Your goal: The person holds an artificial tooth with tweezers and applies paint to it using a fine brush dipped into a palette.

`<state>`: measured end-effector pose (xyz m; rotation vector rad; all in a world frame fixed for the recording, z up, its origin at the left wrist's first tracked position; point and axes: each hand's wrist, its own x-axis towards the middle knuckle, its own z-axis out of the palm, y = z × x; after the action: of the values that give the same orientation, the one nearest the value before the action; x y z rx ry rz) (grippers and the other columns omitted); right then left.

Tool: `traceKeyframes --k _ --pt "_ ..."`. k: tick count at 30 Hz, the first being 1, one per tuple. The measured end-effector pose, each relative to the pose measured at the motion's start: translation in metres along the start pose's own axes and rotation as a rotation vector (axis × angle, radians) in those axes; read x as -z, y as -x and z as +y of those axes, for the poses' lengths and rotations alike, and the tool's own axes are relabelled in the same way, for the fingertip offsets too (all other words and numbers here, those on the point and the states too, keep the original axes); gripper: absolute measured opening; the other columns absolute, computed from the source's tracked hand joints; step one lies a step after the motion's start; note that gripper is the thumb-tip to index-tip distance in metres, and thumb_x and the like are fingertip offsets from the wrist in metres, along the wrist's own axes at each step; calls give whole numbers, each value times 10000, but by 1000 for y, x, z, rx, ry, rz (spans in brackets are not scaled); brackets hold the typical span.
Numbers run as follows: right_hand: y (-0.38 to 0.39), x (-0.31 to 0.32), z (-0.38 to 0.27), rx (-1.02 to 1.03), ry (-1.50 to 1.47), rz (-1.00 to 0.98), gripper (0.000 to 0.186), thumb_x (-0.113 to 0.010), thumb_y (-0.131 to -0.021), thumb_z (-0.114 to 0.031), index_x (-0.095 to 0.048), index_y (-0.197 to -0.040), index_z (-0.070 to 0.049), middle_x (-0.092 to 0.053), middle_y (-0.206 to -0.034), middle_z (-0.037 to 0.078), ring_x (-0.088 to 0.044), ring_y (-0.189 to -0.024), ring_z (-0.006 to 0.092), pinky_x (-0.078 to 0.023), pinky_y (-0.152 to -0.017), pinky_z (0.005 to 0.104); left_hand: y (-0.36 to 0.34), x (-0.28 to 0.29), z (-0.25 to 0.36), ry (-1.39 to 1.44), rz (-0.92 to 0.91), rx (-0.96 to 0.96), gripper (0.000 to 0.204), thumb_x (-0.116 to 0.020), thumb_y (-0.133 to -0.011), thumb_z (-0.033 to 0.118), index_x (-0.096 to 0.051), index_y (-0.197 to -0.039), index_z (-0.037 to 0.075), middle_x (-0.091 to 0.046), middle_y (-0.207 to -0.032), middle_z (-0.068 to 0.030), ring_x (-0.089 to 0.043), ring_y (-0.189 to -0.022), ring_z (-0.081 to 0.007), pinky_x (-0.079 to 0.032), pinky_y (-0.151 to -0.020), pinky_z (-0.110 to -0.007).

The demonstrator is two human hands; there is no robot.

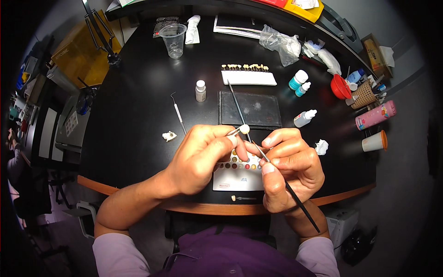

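My left hand [198,154] is closed on small metal tweezers [234,132], mostly hidden by the fingers. An ivory tooth crown [244,129] sits at their tip. Between thumb and fingers, my right hand [293,166] pinches a fine brush [296,197]; its black handle slants down to the right, and its tip points up left, just below the crown and apart from it. Beneath both hands lies a white card with colored paint wells [244,181], partly covered. A second brush [236,100] rests across a dark flat case [265,108] and the white shade-tab holder [249,78].
A small white-capped bottle [200,91], a probe [178,113] and a tooth model piece [169,136] lie left. Dropper bottles [304,118], crumpled tissue [321,147] and a paper cup [374,141] are right. A clear plastic cup [173,41] stands at the back.
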<state>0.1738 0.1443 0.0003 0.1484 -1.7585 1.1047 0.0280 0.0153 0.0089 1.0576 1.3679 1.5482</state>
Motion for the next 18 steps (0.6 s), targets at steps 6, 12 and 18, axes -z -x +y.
traceKeyframes --k 6,12,18 --pt "0 0 1 32 91 -15 199 -709 -765 112 -596 -883 -1 -666 -798 116 -696 -874 290 -567 -743 357 -2 10 -4 368 -175 189 421 -395 -1025 255 -687 -908 -26 -359 -586 53 -262 -515 -48 -246 -479 -255" --pt "4 -6 2 -18 92 35 209 -733 -779 124 -605 -891 2 -679 -813 123 -700 -886 291 -572 -738 349 -2 10 -9 411 -207 187 430 -374 -1023 243 -678 -914 -41 -346 -580 51 -248 -511 -47 -228 -466 -256" --pt "3 -7 2 -7 108 27 202 -739 -791 128 -607 -887 9 -681 -815 127 -701 -892 287 -579 -740 344 -2 12 -10 445 -220 189 429 -368 -1012 231 -675 -898 -46 -333 -574 48 -240 -499 -52 -233 -465 -260"
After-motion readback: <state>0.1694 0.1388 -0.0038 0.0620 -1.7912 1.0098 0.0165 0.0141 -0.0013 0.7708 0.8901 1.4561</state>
